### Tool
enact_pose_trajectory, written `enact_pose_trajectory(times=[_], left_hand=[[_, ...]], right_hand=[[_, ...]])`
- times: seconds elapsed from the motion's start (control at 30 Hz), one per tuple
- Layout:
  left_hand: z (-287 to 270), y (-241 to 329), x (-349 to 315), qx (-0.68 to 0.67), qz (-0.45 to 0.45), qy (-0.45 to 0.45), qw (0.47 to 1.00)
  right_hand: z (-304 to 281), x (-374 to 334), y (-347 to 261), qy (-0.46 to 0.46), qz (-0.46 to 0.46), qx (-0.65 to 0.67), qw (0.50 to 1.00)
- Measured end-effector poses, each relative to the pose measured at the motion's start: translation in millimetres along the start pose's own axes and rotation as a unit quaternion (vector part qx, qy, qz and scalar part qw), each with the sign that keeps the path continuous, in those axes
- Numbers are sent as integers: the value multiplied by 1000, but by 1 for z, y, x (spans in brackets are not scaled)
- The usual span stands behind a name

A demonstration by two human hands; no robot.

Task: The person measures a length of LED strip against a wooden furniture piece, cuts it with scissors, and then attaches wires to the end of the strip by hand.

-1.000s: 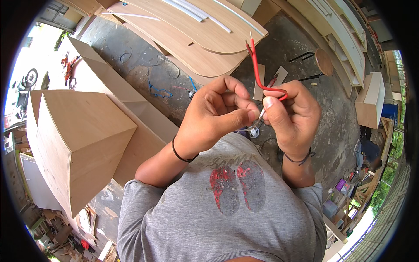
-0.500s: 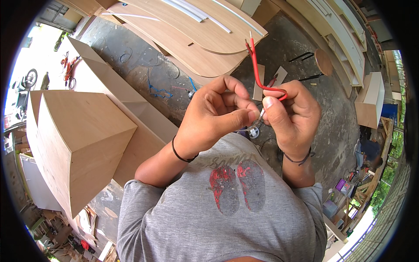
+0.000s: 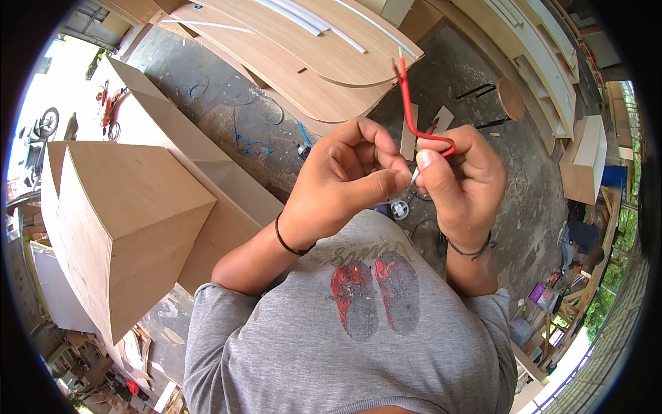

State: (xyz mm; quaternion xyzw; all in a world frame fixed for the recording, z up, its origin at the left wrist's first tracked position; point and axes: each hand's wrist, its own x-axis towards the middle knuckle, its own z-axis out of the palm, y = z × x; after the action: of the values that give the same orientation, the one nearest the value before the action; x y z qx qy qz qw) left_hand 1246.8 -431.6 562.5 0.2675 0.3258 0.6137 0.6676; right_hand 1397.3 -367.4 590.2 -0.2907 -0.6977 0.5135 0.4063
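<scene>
Pale-wood box [image 3: 131, 221] at nine o'clock; nearer centre, my left hand [image 3: 345, 172] and right hand [image 3: 463, 181] nearly meet — right clamped on the red cable [image 3: 407, 107] toward one o'clock, left's grip on the white piece [image 3: 415, 176] unclear. Cable tips [image 3: 401, 53] have swung slightly toward three — hold seemingly unchanged.

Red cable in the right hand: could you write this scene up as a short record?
Right hand: pinches red cable between thumb and fingers
Red cable: bent, two thin ends pointing away from the body
Left hand: fingertips close by a small white piece
Beyond: white strips on a wooden panel
Left side: plywood box
Wearing: grey shirt
</scene>
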Motion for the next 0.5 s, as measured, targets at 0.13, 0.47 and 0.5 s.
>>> enact_pose_trajectory(times=[0.13, 0.47, 0.5], left_hand=[[-8, -11, 4, -21, 9, -33, 999], [-47, -33, 7, 46, -60, 18, 997], [-57, -38, 4, 49, -73, 59, 994]], right_hand=[[-2, 2, -2, 16, 56, 24, 998], [-30, -6, 66, 57, 182, 193, 962], [-37, -10, 76, 78, 200, 206, 955]])
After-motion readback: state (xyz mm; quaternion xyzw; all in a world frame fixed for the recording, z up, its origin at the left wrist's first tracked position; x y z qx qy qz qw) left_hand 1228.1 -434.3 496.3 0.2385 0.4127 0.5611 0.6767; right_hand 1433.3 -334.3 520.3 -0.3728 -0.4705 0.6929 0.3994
